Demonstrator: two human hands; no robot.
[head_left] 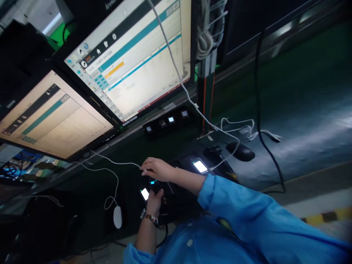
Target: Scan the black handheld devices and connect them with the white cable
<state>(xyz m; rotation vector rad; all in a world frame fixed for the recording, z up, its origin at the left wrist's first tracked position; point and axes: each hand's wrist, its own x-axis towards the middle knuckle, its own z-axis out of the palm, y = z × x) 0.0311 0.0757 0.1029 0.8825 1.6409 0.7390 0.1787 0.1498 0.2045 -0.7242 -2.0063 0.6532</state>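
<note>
My right hand (157, 169) reaches left across the dark bench, its fingers pinched on the end of a thin white cable (115, 162). Just below it my left hand (154, 201), with a watch on the wrist, is closed around a small dark device (145, 194) whose screen glows white. The cable end sits a little above that device. Both my sleeves are blue.
Two lit monitors (132, 58) (46, 117) hang over the bench. A row of small lit devices (167, 123) sits below them. Another glowing device (200, 167), a black mouse (240, 151), a white mouse (117, 216) and loose white cables (239, 128) lie around.
</note>
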